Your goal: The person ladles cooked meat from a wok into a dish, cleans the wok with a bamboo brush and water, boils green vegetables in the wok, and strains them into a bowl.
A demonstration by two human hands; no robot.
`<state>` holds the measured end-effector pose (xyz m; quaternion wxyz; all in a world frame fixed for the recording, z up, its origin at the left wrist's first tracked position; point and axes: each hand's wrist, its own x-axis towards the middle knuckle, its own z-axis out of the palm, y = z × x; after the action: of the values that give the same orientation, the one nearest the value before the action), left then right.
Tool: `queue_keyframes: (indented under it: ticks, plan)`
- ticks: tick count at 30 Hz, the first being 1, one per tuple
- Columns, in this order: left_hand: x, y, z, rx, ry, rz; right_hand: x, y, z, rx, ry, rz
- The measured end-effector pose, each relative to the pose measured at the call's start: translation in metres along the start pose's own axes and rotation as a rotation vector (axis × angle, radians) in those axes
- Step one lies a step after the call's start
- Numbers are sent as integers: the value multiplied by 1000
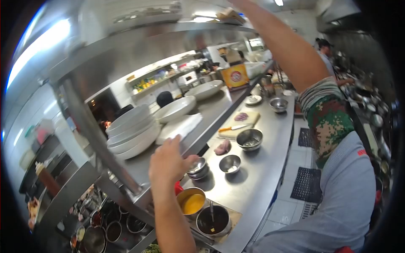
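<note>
My left hand (168,162) is raised at the edge of the steel shelf (213,116), its fingers stretched out and holding nothing. Just beyond its fingertips lies a folded white cloth (180,127). To its left stands a stack of white bowls (133,137), and small stacked metal bowls (197,168) sit beside its thumb. My right arm stretches up past the top edge of the picture, so the right hand is out of sight. Near the top of that forearm, brown flat items (230,17) rest on the upper shelf (190,31).
Below are a pot of yellow liquid (193,203) and a pot of dark sauce (213,220). The steel counter (257,175) holds metal bowls (249,139), a piece of raw meat (222,147) and an orange-handled knife (233,127) on a cutting board (249,120). A person (325,52) stands far right.
</note>
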<state>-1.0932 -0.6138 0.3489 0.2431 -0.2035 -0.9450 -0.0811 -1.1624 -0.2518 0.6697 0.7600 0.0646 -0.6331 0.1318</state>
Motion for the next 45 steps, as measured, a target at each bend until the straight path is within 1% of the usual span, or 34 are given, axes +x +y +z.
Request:
queue_keyframes:
  ticks: [1, 2, 4, 5, 7, 9, 12, 15, 16, 19, 20, 23, 24, 25, 27, 30, 33, 36, 39, 40, 41, 42, 43, 44, 45]
  plan:
    - [3, 0, 3, 1, 5, 9, -21, 50, 16, -150, 99, 6]
    - [5, -3, 7, 2, 18, 11, -59, 68, 2, -163, -58, 27]
    - [5, -5, 10, -18, 49, 24, -145, 113, -2, -99, -249, 201]
    - [6, -5, 10, -16, 44, 29, -185, 147, 16, -24, -282, 352]
    - [7, -3, 9, -4, 29, 34, -253, 177, 30, 53, -471, 490]
    - [7, -1, 8, -19, 31, 27, -305, 206, 58, 116, -471, 509]
    - [8, 5, 6, -30, 14, -2, -337, 221, 89, 495, -620, 634]
    - [7, 13, 3, -63, -23, -90, -344, 218, 95, 437, -626, 609]
    - [8, 17, 1, -58, -34, -121, -336, 195, 78, 273, -624, 598]
    - [9, 20, 3, -88, -43, -161, -343, 168, 87, -2, -435, 567]
    - [9, 20, 2, -85, -47, -163, -339, 162, 85, -35, -505, 581]
    - [12, 22, 0, -54, -52, -175, -346, 166, 108, -110, -480, 556]
    - [12, 24, -1, -58, -51, -180, -346, 163, 109, -91, -465, 575]
    - [11, 24, -2, -62, -51, -185, -343, 159, 101, -100, -519, 573]
    - [11, 24, -3, -45, -53, -167, -343, 141, 79, -174, -232, 325]
    - [10, 19, 0, -35, -30, -143, -338, 117, 47, 231, -793, 236]
    - [10, 15, 0, -11, -39, -112, -323, 102, 61, 211, -1589, 195]
    - [10, 16, 0, -40, -40, -111, -326, 73, 71, 187, -1610, -124]
    - [9, 14, 1, -38, -43, -97, -329, 39, 49, 391, -1621, -307]
    - [10, 14, 2, -32, -40, -95, -335, 35, 35, 476, -1512, -378]
    - [9, 13, 1, -25, -36, -97, -329, 37, 18, 614, -1531, -339]
    - [8, 6, 4, 14, -7, -45, -321, 40, -2, 756, -1550, -298]
    - [8, 5, 3, -2, -10, -37, -317, 41, -14, 896, -1573, -259]
    - [8, 6, 1, -26, -12, -38, -311, 42, -10, 747, -1627, -33]
    - [8, 4, 3, -58, -22, -41, -309, 52, 7, 579, -1623, 37]
